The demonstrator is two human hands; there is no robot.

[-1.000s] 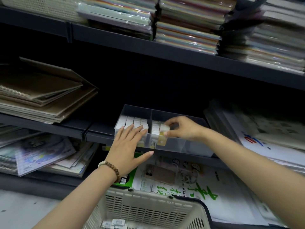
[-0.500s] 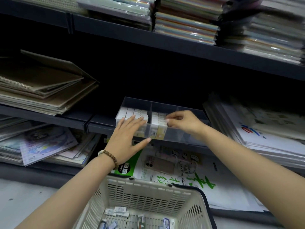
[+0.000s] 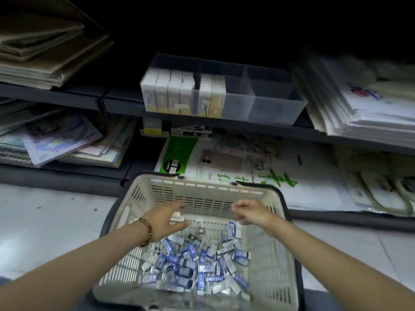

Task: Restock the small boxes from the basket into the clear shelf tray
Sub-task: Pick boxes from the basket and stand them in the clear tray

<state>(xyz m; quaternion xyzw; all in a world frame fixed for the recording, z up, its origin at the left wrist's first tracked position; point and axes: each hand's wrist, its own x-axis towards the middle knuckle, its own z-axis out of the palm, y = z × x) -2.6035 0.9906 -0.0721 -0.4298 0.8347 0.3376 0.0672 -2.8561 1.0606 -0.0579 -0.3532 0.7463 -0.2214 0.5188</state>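
Small boxes (image 3: 190, 270), glossy blue-and-white oblongs, heaped too thickly to count on the floor of one cream slotted plastic basket (image 3: 206, 194) with a dark rim. Six more pale boxes (image 3: 170, 93) upright in the clear three-part plastic tray (image 3: 269, 108) on the dark shelf (image 3: 123, 102) above, four in the left compartment and two in the middle. Left hand (image 3: 167, 217), bead bracelet (image 3: 147, 232) at the wrist, fingers straight and spread low over the basket just beside one white box (image 3: 177, 215); right hand (image 3: 249, 212) over the basket's far end, fingers loosely curled, holding nothing.

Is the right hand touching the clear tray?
Apart. The head view shows the right hand down over the basket, well below the tray.
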